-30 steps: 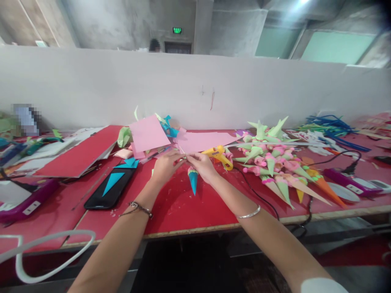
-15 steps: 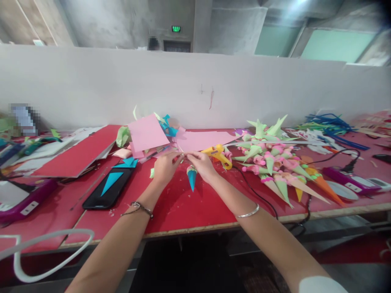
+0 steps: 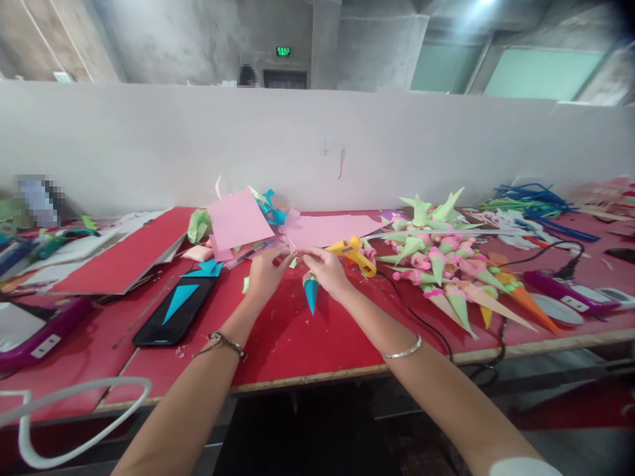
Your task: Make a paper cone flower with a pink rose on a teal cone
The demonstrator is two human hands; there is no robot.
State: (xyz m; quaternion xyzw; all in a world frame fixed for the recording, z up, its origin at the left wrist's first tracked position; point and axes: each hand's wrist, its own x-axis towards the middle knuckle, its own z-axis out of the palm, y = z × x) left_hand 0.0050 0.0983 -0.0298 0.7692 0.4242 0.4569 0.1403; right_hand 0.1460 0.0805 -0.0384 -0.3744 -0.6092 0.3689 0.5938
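My left hand point(image 3: 269, 270) and my right hand point(image 3: 325, 270) meet above the red tabletop, fingertips pinched together. Something small and pale sits between them, perhaps a bit of paper, too small to make out. Beneath my right hand lies a blue paper cone point(image 3: 311, 295) with a pale frilled rim, its point toward me; whether the hand touches it I cannot tell. A yellow glue gun point(image 3: 364, 256) lies just right of my right hand. A scrap of light green paper point(image 3: 245, 284) rests beside my left hand.
A black phone point(image 3: 166, 329) carrying blue paper triangles point(image 3: 181, 303) lies to the left. Pink paper sheets point(image 3: 241, 218) are at the back. Many paper cones point(image 3: 446, 264) pile up at right, near a purple power strip point(image 3: 570, 291). The glue gun's black cable point(image 3: 417, 307) runs toward the front edge.
Both hands stay pinched together in nearly the same place, with only slight finger movement. The view shifts a little.
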